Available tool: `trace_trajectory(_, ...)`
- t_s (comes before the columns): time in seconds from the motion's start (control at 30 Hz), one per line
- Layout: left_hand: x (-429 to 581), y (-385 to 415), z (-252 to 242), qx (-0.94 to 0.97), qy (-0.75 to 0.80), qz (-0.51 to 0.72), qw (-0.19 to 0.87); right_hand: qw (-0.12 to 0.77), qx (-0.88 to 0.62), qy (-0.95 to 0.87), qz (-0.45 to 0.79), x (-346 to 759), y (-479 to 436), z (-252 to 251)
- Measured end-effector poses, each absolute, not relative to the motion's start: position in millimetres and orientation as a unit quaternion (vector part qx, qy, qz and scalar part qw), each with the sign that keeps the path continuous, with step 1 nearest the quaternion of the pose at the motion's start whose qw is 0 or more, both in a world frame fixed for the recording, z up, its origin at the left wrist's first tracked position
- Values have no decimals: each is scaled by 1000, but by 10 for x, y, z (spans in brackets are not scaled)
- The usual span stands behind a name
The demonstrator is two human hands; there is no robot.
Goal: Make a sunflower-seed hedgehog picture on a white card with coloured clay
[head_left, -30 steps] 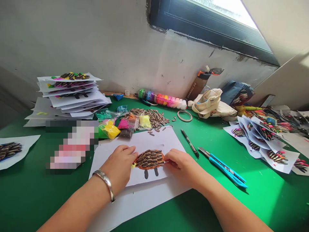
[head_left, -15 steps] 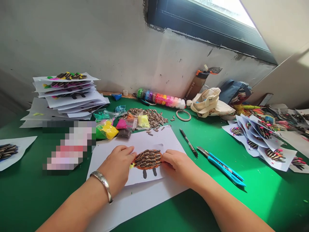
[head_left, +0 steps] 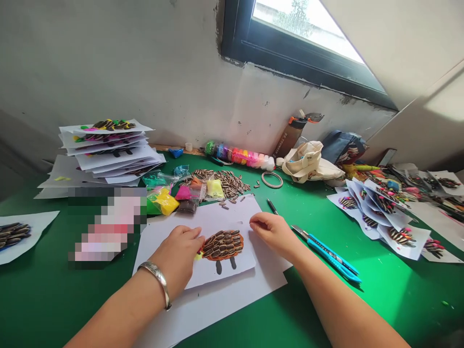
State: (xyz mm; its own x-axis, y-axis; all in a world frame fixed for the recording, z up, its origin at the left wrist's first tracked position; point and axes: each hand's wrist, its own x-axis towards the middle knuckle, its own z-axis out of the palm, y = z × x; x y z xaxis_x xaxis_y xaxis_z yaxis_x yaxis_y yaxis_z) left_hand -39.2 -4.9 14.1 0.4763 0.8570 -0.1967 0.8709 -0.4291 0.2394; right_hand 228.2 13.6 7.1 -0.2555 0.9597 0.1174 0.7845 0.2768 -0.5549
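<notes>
A sunflower-seed picture (head_left: 226, 273) lies on larger white sheets (head_left: 235, 296) in front of me. Its figure (head_left: 223, 244) has rows of striped seeds on an orange base, two dark legs below and a bit of yellow and red at the left end. My left hand (head_left: 179, 253), with a silver bangle on the wrist, rests on the picture's left side, its fingers bent and tips at the figure's left end. Just off the figure's upper right, my right hand (head_left: 271, 232) has its fingertips pinched together; anything between them is too small or hidden to make out.
Behind the sheets are bags of coloured clay (head_left: 166, 200) and a heap of sunflower seeds (head_left: 232, 182). A pen (head_left: 271, 206) and blue utility knife (head_left: 333, 256) lie right. Stacked pictures (head_left: 108, 159) stand left; more pictures (head_left: 377, 205), a bottle (head_left: 290, 135) and cloth bag (head_left: 308, 162) are right.
My right hand has come away from the figure's right end, up and to the right, uncovering that end and the paper's corner. My left hand stays at the figure's left end.
</notes>
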Motion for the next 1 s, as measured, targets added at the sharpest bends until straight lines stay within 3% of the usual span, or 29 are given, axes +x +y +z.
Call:
trace_trajectory(0.33,-384,-97,131,845,511,8,157,220,-554,-800,72,2197,863,-124)
trace_trajectory(0.67,-386,-101,123,848,508,16,151,194,-542,-817,39,2149,630,-10)
trace_trajectory(0.77,-382,-93,139,851,506,9,144,201,-535,-818,72,2159,326,99)
trace_trajectory(0.9,-369,-87,164,852,504,-9,144,296,-519,-757,265,2174,-47,143)
trace_trajectory(1.0,-366,-90,159,852,504,-5,143,313,-525,-720,328,2154,-146,107)
